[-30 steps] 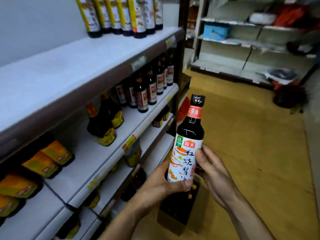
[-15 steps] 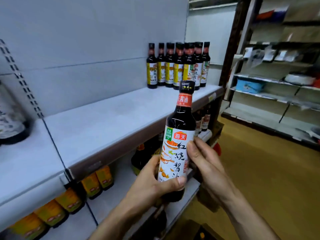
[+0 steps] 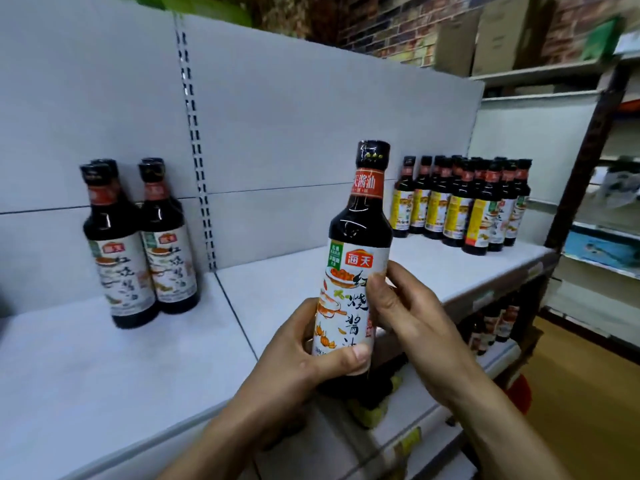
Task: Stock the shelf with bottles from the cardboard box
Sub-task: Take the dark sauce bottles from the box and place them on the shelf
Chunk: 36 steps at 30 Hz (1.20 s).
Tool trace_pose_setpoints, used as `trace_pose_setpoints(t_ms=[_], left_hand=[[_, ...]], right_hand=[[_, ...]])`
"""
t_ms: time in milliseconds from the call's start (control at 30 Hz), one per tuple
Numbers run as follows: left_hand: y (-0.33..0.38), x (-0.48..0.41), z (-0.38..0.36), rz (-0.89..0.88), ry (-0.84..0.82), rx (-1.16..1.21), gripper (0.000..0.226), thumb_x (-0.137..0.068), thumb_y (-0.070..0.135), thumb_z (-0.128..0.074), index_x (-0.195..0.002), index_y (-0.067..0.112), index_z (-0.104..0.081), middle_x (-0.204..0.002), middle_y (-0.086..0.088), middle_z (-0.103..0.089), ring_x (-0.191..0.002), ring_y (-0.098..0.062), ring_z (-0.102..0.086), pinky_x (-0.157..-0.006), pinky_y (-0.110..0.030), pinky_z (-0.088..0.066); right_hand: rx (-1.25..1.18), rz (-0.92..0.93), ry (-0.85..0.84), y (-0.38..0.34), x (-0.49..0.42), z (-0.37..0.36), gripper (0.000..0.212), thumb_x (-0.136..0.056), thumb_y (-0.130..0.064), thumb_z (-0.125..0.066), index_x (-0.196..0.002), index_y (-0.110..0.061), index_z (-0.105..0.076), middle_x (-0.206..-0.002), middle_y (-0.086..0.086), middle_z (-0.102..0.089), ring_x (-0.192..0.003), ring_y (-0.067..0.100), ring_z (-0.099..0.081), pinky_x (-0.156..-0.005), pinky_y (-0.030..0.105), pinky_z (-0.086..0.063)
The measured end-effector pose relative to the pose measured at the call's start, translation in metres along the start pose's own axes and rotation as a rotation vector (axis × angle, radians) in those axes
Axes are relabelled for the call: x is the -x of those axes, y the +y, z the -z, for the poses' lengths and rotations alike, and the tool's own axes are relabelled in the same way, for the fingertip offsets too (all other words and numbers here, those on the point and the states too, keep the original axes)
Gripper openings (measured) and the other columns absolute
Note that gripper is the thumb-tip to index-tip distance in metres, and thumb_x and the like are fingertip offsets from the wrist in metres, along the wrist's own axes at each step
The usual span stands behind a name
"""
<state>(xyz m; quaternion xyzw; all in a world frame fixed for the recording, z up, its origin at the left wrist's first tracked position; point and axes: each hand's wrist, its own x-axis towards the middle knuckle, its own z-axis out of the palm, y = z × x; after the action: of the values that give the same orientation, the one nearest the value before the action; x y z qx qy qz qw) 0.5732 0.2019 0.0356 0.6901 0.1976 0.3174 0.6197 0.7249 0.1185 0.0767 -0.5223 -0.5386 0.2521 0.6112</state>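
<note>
I hold a dark soy sauce bottle (image 3: 358, 233) upright in front of the white top shelf (image 3: 145, 355). It has a black cap, a red neck band and a white label. My left hand (image 3: 298, 358) grips its lower part, thumb across the label. My right hand (image 3: 412, 317) curls round its right side, thumb on the label. A few matching bottles (image 3: 138, 244) stand at the shelf's back left. A group of several bottles with yellow and white labels (image 3: 464, 206) stands at the back right. The cardboard box is out of view.
Bare white shelf surface lies between the two bottle groups. Lower shelves (image 3: 491, 327) on the right carry more dark bottles. An aisle with a yellow floor (image 3: 588, 393) and another shelving unit (image 3: 602, 251) lie to the right. Cardboard cartons (image 3: 485, 32) sit high up.
The bottle has risen from low over the floor to the top shelf's height, still in both hands. My view has swung up and left, bringing the left bottle group into sight.
</note>
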Motion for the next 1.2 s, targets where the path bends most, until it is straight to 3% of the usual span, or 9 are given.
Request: trace_pose_setpoints(t_ms=[133,267,400,500,667,767,933,1100,1200], left_hand=[[0.013,0.01,0.039,-0.001,0.087,-0.038,0.047,-0.084,0.02,-0.08,-0.126,0.028,-0.061,-0.115,0.008,-0.077,-0.104,-0.01,-0.074,-0.086,-0.025,-0.061],[0.019,0.019,0.077,0.013,0.16,-0.071,0.052,-0.082,0.025,-0.081,-0.129,0.027,-0.058,-0.119,0.005,-0.075,-0.109,-0.014,-0.073,-0.096,-0.035,-0.056],[0.019,0.027,0.108,0.025,0.247,-0.051,0.056,-0.081,0.02,-0.082,-0.131,0.026,-0.058,-0.121,0.004,-0.075,-0.112,-0.017,-0.072,-0.097,-0.036,-0.056],[0.018,0.034,0.129,0.046,0.309,-0.041,0.059,-0.081,0.02,-0.084,-0.133,0.029,-0.058,-0.124,0.007,-0.074,-0.116,-0.014,-0.07,-0.106,-0.042,-0.053],[0.014,0.041,0.156,0.052,0.364,-0.083,0.062,-0.081,0.022,-0.083,-0.136,0.026,-0.057,-0.129,0.007,-0.072,-0.123,-0.013,-0.067,-0.114,-0.044,-0.045],[0.009,0.042,0.171,0.086,0.387,-0.12,0.055,-0.086,0.016,-0.082,-0.135,0.024,-0.058,-0.128,0.005,-0.072,-0.122,-0.014,-0.067,-0.114,-0.045,-0.046],[-0.002,0.039,0.19,0.13,0.408,-0.147,0.058,-0.085,0.014,-0.082,-0.136,0.024,-0.058,-0.128,0.005,-0.072,-0.123,-0.014,-0.067,-0.114,-0.045,-0.047],[-0.012,0.035,0.202,0.13,0.426,-0.17,0.053,-0.085,0.008,-0.081,-0.133,0.018,-0.06,-0.126,-0.002,-0.074,-0.12,-0.02,-0.069,-0.112,-0.046,-0.049],[-0.016,0.033,0.209,0.125,0.437,-0.164,0.053,-0.085,0.008,-0.082,-0.133,0.017,-0.06,-0.126,-0.004,-0.073,-0.12,-0.022,-0.069,-0.111,-0.047,-0.049]], right_hand=[[0.011,0.037,-0.064,-0.002,-0.024,-0.04,0.047,-0.088,-0.052,-0.054,-0.128,-0.027,-0.06,-0.113,-0.01,-0.077,-0.108,0.01,-0.073,-0.095,0.035,-0.057],[-0.005,0.069,-0.137,-0.002,-0.045,-0.076,0.043,-0.088,-0.051,-0.054,-0.126,-0.031,-0.06,-0.11,-0.017,-0.077,-0.104,0.004,-0.073,-0.089,0.027,-0.059],[-0.038,0.058,-0.217,0.0,-0.065,-0.11,0.044,-0.092,-0.049,-0.055,-0.129,-0.026,-0.06,-0.114,-0.009,-0.077,-0.108,0.01,-0.073,-0.096,0.037,-0.058],[-0.067,0.047,-0.289,0.003,-0.078,-0.133,0.042,-0.095,-0.045,-0.054,-0.13,-0.023,-0.059,-0.115,-0.005,-0.077,-0.109,0.013,-0.073,-0.097,0.04,-0.058],[-0.124,0.058,-0.381,0.012,-0.096,-0.162,0.034,-0.097,-0.035,-0.055,-0.128,-0.022,-0.06,-0.11,-0.013,-0.078,-0.103,0.005,-0.073,-0.082,0.019,-0.058],[-0.147,0.044,-0.431,0.019,-0.106,-0.178,0.033,-0.096,-0.03,-0.059,-0.127,-0.019,-0.059,-0.111,-0.01,-0.078,-0.103,0.005,-0.074,-0.08,0.016,-0.057],[-0.182,0.03,-0.496,0.036,-0.119,-0.197,0.038,-0.093,-0.028,-0.062,-0.129,-0.019,-0.057,-0.115,-0.007,-0.077,-0.106,0.009,-0.074,-0.083,0.02,-0.058],[-0.065,0.051,-0.495,0.053,-0.129,-0.207,0.044,-0.095,-0.038,-0.066,-0.135,-0.026,-0.055,-0.127,-0.008,-0.071,-0.118,0.008,-0.067,-0.103,0.04,-0.055],[-0.036,0.06,-0.508,0.058,-0.134,-0.211,0.049,-0.093,-0.045,-0.067,-0.138,-0.031,-0.054,-0.131,-0.011,-0.069,-0.122,0.006,-0.065,-0.106,0.042,-0.053]])
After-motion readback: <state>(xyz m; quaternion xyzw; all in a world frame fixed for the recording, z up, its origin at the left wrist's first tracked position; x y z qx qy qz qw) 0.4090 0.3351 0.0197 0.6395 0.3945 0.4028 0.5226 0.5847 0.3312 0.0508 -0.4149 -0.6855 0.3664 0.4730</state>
